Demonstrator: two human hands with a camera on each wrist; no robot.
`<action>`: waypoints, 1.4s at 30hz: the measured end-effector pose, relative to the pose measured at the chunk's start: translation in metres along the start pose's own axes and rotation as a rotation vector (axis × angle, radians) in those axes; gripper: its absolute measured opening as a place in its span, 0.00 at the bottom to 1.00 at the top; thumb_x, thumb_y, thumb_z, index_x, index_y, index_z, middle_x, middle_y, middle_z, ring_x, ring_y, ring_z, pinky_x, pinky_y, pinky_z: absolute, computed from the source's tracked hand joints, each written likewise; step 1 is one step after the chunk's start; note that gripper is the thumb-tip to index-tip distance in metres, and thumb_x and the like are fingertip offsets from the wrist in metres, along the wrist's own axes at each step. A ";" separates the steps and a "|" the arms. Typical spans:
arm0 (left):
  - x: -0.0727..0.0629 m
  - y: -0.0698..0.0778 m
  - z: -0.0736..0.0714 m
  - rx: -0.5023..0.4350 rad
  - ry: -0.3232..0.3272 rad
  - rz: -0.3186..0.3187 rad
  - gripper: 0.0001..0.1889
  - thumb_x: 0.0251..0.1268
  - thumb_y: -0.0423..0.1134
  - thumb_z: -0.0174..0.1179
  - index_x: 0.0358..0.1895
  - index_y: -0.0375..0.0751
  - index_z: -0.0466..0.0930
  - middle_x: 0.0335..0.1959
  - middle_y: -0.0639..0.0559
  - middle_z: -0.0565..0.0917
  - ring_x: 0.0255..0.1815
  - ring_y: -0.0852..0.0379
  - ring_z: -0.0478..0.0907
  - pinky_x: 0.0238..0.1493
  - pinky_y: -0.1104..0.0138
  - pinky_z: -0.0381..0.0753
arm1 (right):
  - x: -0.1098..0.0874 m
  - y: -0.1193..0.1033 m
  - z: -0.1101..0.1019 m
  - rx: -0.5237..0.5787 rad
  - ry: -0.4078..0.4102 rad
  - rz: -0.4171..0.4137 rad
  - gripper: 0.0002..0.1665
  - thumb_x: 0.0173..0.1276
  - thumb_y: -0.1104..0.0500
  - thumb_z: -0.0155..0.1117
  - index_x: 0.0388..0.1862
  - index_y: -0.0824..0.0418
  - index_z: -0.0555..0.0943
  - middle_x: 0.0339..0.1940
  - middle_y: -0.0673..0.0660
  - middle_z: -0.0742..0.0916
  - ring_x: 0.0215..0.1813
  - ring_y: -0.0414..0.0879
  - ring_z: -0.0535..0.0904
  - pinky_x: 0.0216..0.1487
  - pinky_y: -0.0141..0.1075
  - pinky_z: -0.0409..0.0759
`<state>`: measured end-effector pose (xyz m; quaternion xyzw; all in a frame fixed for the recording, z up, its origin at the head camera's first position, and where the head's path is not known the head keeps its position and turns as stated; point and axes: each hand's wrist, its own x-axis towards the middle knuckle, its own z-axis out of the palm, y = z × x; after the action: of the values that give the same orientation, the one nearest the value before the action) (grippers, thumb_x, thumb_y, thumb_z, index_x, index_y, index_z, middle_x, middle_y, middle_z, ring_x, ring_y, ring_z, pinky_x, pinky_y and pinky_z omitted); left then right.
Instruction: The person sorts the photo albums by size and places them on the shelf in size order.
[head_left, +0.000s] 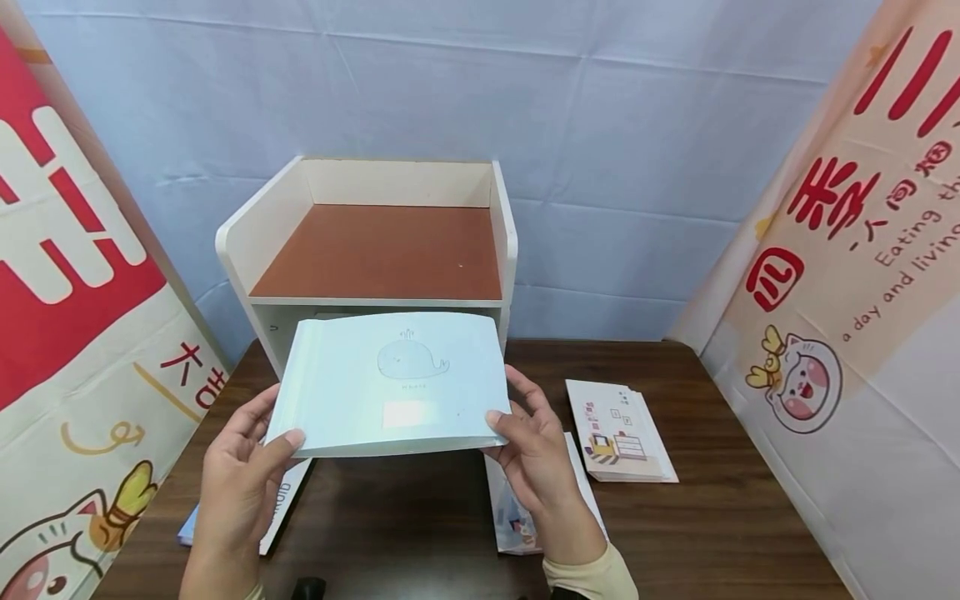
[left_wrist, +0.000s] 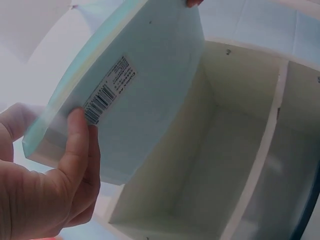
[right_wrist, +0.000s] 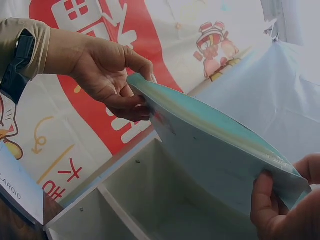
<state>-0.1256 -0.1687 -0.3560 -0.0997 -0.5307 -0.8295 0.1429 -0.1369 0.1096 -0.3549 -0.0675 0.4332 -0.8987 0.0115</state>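
A light blue booklet (head_left: 337,392) with a whale drawing on its cover is held level in front of the shelf. My left hand (head_left: 240,475) pinches its left end, thumb on the cover and fingers underneath. On the right end my right hand (head_left: 540,467) grips it the same way, with the thumb at the near corner. From below, the left wrist view gives the booklet's back (left_wrist: 155,75) with a barcode label (left_wrist: 110,90). Pale page edges show between the covers in the right wrist view. The white shelf unit (head_left: 266,225) has a brown top board and a divider (left_wrist: 260,150) between lower compartments.
Right of my right hand lies a stack of white booklets (head_left: 622,433) with a printed room picture. Another white booklet (head_left: 513,521) lies partly under my right forearm. Beside my left hand are a white book (head_left: 285,500) and a blue edge (head_left: 187,527) on the dark wooden table (head_left: 720,517).
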 end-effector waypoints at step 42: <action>0.035 0.030 0.005 -0.130 -0.108 0.037 0.26 0.62 0.18 0.46 0.65 0.25 0.56 0.60 0.35 0.65 0.49 0.49 0.77 0.45 0.59 0.72 | 0.029 -0.031 0.036 -0.043 -0.016 -0.096 0.36 0.60 0.79 0.49 0.67 0.62 0.57 0.46 0.64 0.77 0.37 0.48 0.81 0.31 0.35 0.78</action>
<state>-0.1479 -0.1802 -0.3170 -0.1630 -0.4807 -0.8528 0.1225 -0.1603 0.0988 -0.3056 -0.0956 0.4487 -0.8881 -0.0296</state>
